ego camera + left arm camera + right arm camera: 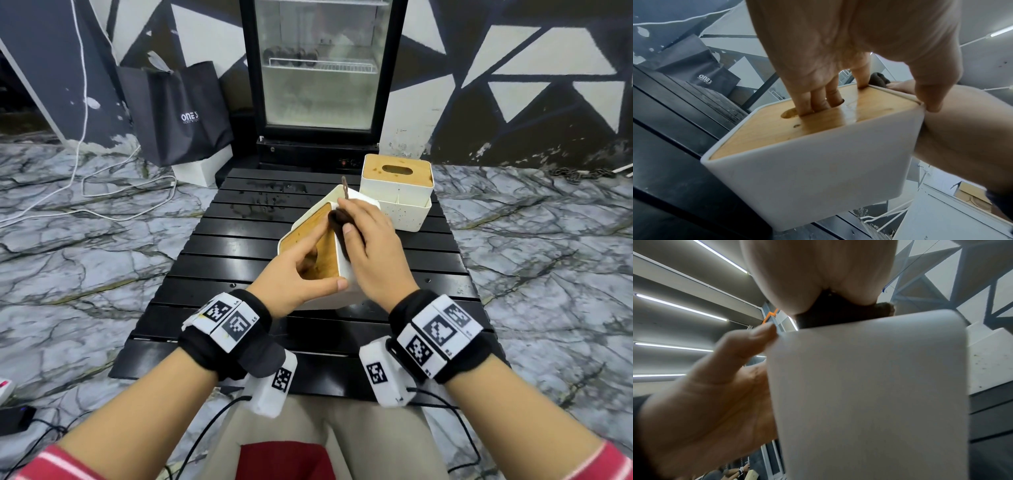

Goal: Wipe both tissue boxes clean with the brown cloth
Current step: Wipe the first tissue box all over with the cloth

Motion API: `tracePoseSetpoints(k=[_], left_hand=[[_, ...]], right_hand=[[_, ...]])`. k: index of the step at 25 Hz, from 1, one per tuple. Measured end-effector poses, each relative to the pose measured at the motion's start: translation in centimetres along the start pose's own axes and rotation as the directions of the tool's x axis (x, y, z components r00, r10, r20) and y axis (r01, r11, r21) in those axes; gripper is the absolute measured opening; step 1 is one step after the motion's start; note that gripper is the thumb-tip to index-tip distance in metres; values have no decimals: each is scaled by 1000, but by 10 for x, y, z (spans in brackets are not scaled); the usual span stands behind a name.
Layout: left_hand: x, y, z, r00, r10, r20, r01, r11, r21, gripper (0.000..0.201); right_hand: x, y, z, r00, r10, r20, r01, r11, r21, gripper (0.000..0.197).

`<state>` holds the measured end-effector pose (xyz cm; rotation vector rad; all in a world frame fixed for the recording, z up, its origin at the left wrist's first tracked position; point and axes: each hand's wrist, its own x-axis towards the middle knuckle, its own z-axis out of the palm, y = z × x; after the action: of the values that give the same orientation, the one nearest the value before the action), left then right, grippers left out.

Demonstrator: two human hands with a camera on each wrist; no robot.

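A white tissue box (pixel 310 228) with a wooden lid is tipped on its side near the middle of the black table. My left hand (pixel 318 274) grips it, several fingers (pixel 818 100) pushed into the lid slot and the thumb on the rim. My right hand (pixel 363 233) holds the brown cloth (pixel 337 219) against the box's upturned white side, near its far end. In the right wrist view the cloth (pixel 838 316) shows dark under my palm, above the box wall (pixel 869 394). The second tissue box (pixel 397 174) stands upright at the back right, untouched.
The second box sits on a speckled white container (pixel 406 212). Wet patches (pixel 267 202) mark the slatted black table (pixel 239 246) at the back left. Behind it stand a glass-door fridge (pixel 318 68) and a black bag (pixel 178 113). Cables lie on the marble floor (pixel 85 205).
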<state>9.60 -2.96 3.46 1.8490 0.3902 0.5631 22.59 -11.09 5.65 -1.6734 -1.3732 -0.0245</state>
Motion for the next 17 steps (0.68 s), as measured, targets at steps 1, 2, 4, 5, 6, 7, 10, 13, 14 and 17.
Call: tracePoseSetpoints(k=[1,2,4,5,6,7,10,13,14,17], left_hand=[[0,1,1,1000,1,-3,-1,1000,0,91],[0,0,1,1000,-1,-8,1,1000,-4,91],[1,-1,0,1000,-12,-20,11,1000,-10,91],[1,-1,-1,1000,-17,-22,17,1000,-9,91],[1,0,-2,999,-20,-26,20,1000,-2,91],[1,0,-3,999,-20,-31,20,1000,8,91],[3,2,-3,999,-11,-30,11,1000,-3,93],[3,3,-4,999,-34,-25,32,999,-43,93],[3,4,-5,999,-42,-22,41,998,-52,93],[2,5,-6,998,-53,-14,52,996,-71,89]], right_hand=[[7,1,0,1000,3,-8,-3,1000,-1,43],[12,2,1,1000,5,-9,-5,1000,-4,43],[12,1,3,1000,5,-6,-5,1000,-11,44],[9,0,4,1000,5,-3,-5,1000,-14,44],[4,-2,4,1000,3,2,-3,1000,-18,44],[-2,-3,4,1000,-1,10,1,1000,-20,44],[-19,-3,2,1000,-14,23,14,1000,-18,43],[-32,2,-2,999,-28,42,29,1000,-3,41],[-35,5,-3,998,-33,47,33,999,-4,40],[-37,16,-9,999,2,37,-2,1000,-23,41]])
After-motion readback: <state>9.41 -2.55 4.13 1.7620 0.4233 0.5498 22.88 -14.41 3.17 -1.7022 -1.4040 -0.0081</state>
